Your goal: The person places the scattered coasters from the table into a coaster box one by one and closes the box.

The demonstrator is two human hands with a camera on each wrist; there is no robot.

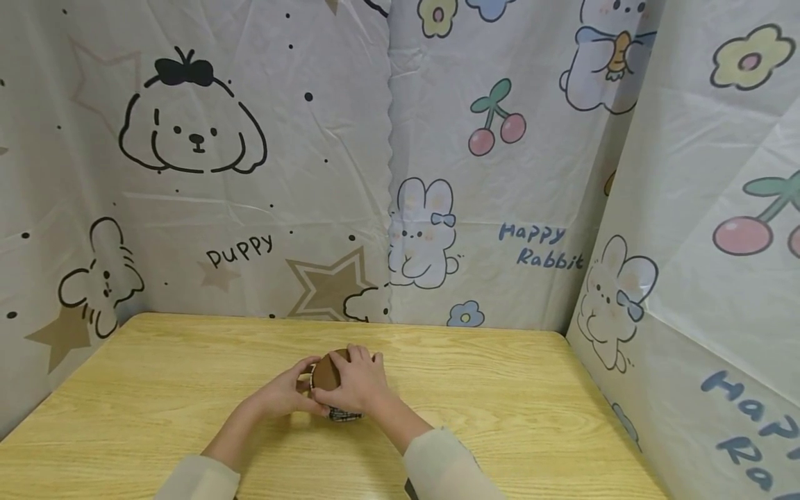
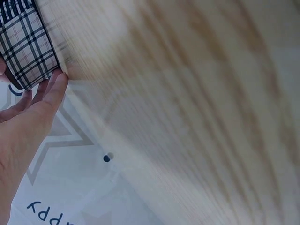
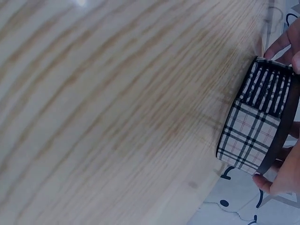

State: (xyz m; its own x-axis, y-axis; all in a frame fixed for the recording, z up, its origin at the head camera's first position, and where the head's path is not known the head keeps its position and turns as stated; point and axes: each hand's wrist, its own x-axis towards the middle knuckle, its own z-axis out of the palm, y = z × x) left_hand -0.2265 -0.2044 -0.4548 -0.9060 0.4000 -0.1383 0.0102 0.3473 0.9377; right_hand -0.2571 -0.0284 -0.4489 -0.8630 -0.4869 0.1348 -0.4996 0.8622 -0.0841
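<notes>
A small plaid box [image 1: 342, 415] with a flat brown top [image 1: 326, 375] rests on the table, held between both hands. Its side shows black-and-white plaid, a dark band near the top and a black section with pale strips [image 3: 262, 86]. My left hand [image 1: 284, 397] grips its left side, thumb at the front and fingers curled behind. Over the top and right side lies my right hand [image 1: 362, 383], thumb across the near part of the lid and fingers bent over the far rim. Much of the brown top is hidden beneath it.
The yellow wood-grain table [image 1: 475, 417] extends on all sides of the box. Behind it hangs a pale cloth [image 1: 325, 173] printed with puppies, rabbits and stars. Another printed cloth [image 1: 687, 292] closes off the right side.
</notes>
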